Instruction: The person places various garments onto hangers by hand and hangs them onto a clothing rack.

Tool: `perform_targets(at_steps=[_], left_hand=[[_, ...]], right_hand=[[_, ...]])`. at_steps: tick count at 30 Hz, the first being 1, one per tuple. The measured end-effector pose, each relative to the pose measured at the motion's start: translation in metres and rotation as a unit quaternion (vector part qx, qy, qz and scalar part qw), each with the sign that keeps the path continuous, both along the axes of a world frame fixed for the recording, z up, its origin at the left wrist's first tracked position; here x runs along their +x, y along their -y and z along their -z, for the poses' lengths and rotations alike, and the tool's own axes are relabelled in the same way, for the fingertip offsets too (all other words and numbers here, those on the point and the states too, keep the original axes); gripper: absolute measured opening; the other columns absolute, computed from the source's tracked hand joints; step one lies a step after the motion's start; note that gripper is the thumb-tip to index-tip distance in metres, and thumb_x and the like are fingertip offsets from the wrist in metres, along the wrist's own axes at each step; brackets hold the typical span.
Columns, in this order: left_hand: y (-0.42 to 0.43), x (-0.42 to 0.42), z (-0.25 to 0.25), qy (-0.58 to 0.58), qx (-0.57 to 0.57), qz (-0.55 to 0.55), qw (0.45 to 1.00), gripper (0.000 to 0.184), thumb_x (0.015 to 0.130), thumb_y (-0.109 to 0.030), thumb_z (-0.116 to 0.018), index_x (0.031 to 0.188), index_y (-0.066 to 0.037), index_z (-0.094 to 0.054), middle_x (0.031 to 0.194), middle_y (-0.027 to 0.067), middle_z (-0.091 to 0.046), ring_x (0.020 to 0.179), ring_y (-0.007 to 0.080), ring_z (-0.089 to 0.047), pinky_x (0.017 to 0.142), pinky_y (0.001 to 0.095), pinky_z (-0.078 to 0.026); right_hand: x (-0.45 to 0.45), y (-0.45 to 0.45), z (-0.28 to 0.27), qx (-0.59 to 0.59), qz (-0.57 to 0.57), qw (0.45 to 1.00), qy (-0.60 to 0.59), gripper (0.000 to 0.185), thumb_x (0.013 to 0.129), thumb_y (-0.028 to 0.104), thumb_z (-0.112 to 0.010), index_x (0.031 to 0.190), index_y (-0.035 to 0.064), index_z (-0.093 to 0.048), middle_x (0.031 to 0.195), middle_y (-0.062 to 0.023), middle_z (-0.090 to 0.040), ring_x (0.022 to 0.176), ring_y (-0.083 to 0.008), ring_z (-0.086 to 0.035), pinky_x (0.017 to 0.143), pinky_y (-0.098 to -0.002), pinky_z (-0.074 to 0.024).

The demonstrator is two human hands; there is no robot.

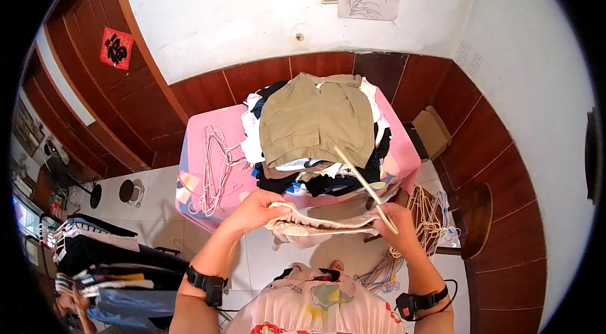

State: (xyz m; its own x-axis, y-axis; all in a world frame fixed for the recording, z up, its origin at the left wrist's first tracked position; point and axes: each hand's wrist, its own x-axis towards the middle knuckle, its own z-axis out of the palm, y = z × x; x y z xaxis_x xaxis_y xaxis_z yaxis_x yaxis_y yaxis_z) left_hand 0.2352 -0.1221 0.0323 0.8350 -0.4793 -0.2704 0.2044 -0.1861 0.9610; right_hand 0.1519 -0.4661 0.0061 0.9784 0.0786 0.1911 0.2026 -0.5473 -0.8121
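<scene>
both hands [266, 211] [392, 225] hold a pale gathered garment [319, 225] by its edge.

Both arms bare, in from the near edge, reaching far. Left forearm [222, 249] slants far and right; right forearm [421, 271] slants far and left. Hands apart, ahead of the torso, at nearly matching reach, right a touch nearer. Left hand [261, 211]: closed in a pinch, thumb pointing right. Right hand [395, 225]: closed, fingers bent; exact finger placement hard to tell. Toes of one foot [337, 265] visible between the arms.
</scene>
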Motion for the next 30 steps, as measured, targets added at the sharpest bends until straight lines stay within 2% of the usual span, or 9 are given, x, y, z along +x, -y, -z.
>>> perform_targets(at_steps=[3,5,11,13,14,18,23,26,30], left_hand=[[0.003,0.005,-0.005,0.028,0.008,-0.068,0.997,0.018,0.093,-0.019,-0.065,0.09,-0.002,-0.07,0.073,-0.0045,-0.061,0.064,0.0034,-0.05,0.055,0.0226,-0.042],[-0.002,0.018,0.014,0.029,-0.024,-0.119,0.992,0.022,0.095,-0.022,-0.062,0.087,-0.003,-0.068,0.072,-0.0048,-0.06,0.064,0.0033,-0.05,0.054,0.0231,-0.041],[-0.002,0.027,0.044,0.109,0.045,-0.159,0.98,0.021,0.093,-0.021,-0.06,0.088,-0.002,-0.066,0.067,0.0011,-0.06,0.062,0.0082,-0.052,0.057,0.0282,-0.043],[0.005,0.026,0.037,0.177,0.11,-0.142,0.968,0.021,0.093,-0.021,-0.06,0.088,-0.002,-0.066,0.066,0.0064,-0.061,0.061,0.0122,-0.053,0.058,0.0302,-0.044],[0.008,0.023,0.032,0.211,0.152,-0.131,0.957,0.02,0.091,-0.021,-0.06,0.089,-0.002,-0.067,0.071,0.0127,-0.061,0.064,0.0218,-0.059,0.06,0.0345,-0.046],[0.029,0.009,0.001,0.343,0.254,-0.088,0.9,0.019,0.088,-0.021,-0.061,0.089,-0.003,-0.067,0.083,0.0152,-0.06,0.076,0.0348,-0.06,0.065,0.0416,-0.048],[0.057,-0.014,-0.016,0.39,0.261,-0.058,0.881,0.012,0.084,-0.015,-0.067,0.082,-0.003,-0.068,0.079,0.0113,-0.061,0.076,0.032,-0.061,0.066,0.0401,-0.048],[0.057,-0.013,-0.029,0.538,0.327,0.027,0.776,0.012,0.081,-0.022,-0.068,0.08,-0.01,-0.069,0.078,0.0045,-0.059,0.089,0.0244,-0.058,0.07,0.0408,-0.048],[0.052,-0.001,-0.054,0.533,0.258,0.162,0.789,0.017,0.082,-0.024,-0.068,0.082,-0.007,-0.067,0.077,0.008,-0.058,0.082,0.0295,-0.059,0.069,0.0432,-0.047]], right_hand=[[0.001,-0.003,-0.02,0.083,-0.04,0.994,0.06,0.026,0.084,0.005,-0.069,0.109,-0.001,-0.066,0.089,-0.011,-0.07,0.072,-0.0181,-0.063,0.07,-0.0276,-0.0502],[-0.009,0.013,-0.035,0.191,-0.005,0.977,-0.098,0.033,0.091,0.005,-0.063,0.124,0.0018,-0.063,0.085,-0.0031,-0.07,0.069,-0.0063,-0.056,0.064,-0.0226,-0.047],[-0.032,0.038,-0.057,0.279,-0.049,0.945,-0.162,0.03,0.092,0.005,-0.061,0.122,0.0019,-0.065,0.079,-0.0014,-0.069,0.065,-0.0062,-0.055,0.059,-0.0225,-0.0444],[-0.035,0.026,-0.057,0.207,-0.103,0.965,-0.125,0.026,0.094,0.007,-0.059,0.119,0.0025,-0.067,0.078,-0.0023,-0.068,0.065,-0.0074,-0.056,0.059,-0.0229,-0.0444],[-0.033,0.022,-0.057,0.178,-0.131,0.969,-0.115,0.026,0.095,0.008,-0.057,0.119,0.0027,-0.066,0.082,-0.0041,-0.068,0.068,-0.0085,-0.06,0.061,-0.0234,-0.0462],[-0.025,-0.01,-0.038,0.17,-0.124,0.968,-0.135,0.026,0.094,0.006,-0.057,0.119,0.0017,-0.066,0.086,-0.0053,-0.068,0.074,-0.0101,-0.064,0.068,-0.0243,-0.0494],[-0.018,-0.046,-0.016,0.207,-0.06,0.972,-0.09,0.025,0.093,0.003,-0.056,0.115,-0.0023,-0.066,0.078,-0.0043,-0.066,0.072,-0.0103,-0.062,0.067,-0.0243,-0.0479],[-0.01,-0.038,-0.024,0.21,-0.075,0.971,-0.086,0.024,0.093,0.003,-0.056,0.113,-0.0016,-0.067,0.083,-0.0038,-0.066,0.071,-0.0098,-0.063,0.067,-0.0246,-0.0489],[0.0,-0.019,-0.041,0.196,-0.076,0.976,-0.062,0.021,0.088,0.001,-0.061,0.108,-0.0015,-0.068,0.08,-0.0038,-0.067,0.068,-0.0089,-0.063,0.064,-0.0238,-0.0483]])
